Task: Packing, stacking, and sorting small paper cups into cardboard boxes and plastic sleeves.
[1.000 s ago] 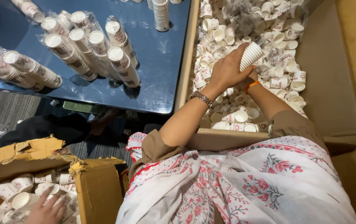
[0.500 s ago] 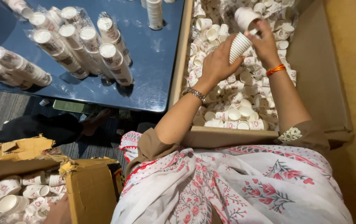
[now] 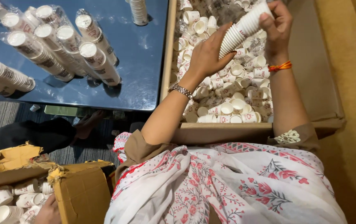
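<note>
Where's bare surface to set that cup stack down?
Free: blue table between the wrapped cup sleeves and the box's wooden edge, near the standing stack. Crowded: the box of loose cups, under the left hand and right hand holding the cup stack.

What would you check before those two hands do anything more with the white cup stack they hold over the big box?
1. Left hand grips the lower end of the cup stack: ok.
2. Right hand holds the upper end: ok.
3. Stack nested straight: not ok, it looks slightly bent.
4. Stack sits over the cardboard box of loose cups: ok.
5. Bare space on the blue table beside the wrapped stacks: ok.
6. Number of cups in the stack: cannot tell.
</note>
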